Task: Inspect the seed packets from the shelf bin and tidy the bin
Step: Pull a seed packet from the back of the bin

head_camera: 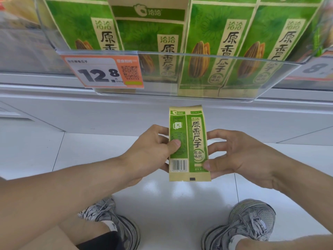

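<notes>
Held packet: one green and tan seed packet (pixel 189 143), upright, side panel with barcode facing the camera, held in the air below the front edge of the shelf bin, above the white floor.
Left hand: left hand (pixel 153 150) grips the packet's left edge; thumb lies across the printed panel, fingers curl behind.
Right hand: right hand (pixel 239 156) holds the packet's right edge; thumb presses the lower right corner, fingers curl behind the upper half.
Shelf bin: clear plastic bin (pixel 198 56) on the shelf edge, directly above the held packet.
Bin contents: green seed packets (pixel 221 46) standing upright in a row across the bin, faces forward; one near the left-centre sits further back than its neighbours.
Price tag: orange and white tag (pixel 102 72) reading 12.8, fixed at the bin's front left corner.
Floor: white tiles (pixel 162 199), glossy.
Feet: two grey sneakers (pixel 250 226) at the bottom edge of the view, well apart.
</notes>
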{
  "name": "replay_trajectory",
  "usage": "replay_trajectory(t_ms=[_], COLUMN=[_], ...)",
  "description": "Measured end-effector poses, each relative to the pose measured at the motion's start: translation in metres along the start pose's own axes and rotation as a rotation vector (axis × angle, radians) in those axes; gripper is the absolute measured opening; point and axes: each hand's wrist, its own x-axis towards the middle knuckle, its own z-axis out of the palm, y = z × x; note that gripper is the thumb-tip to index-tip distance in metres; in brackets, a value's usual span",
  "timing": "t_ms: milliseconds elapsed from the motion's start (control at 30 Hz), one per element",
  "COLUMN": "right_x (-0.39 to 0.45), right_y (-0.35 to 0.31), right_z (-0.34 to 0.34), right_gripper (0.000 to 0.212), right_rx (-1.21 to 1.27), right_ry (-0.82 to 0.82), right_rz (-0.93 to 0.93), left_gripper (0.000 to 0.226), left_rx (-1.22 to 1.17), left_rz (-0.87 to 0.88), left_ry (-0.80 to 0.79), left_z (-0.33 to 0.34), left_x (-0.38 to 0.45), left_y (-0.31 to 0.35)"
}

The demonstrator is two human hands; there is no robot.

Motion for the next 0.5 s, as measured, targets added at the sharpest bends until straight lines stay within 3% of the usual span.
replay_trajectory(t_ms=[167,267,400,500], right_x=[-0.002,-0.002,-0.004,-0.008], right_y=[0.005,0.009,0.013,0.013], right_z=[0.008,0.018,0.027,0.028], right_gripper=[0.051,0.052,0.058,0.070], right_rx=[-0.024,-0.045,-0.038,-0.095], right_ry=[0.090,0.110,0.052,-0.027], right_rz=[-0.110,-0.211,-0.293,-0.277], left_gripper=[0.059,0.064,0.083,0.066], left_rx=[0.305,0.361,0.186,0.140], left_rz=[0.155,0.327,0.241,0.154], left_ry=[0.153,0.125,-0.050,-0.077], left_z=[-0.006,-0.001,0.003,0.003], left_x=[0.001,-0.004,-0.009,-0.010], left_y=[-0.007,-0.012,-0.011,-0.008])
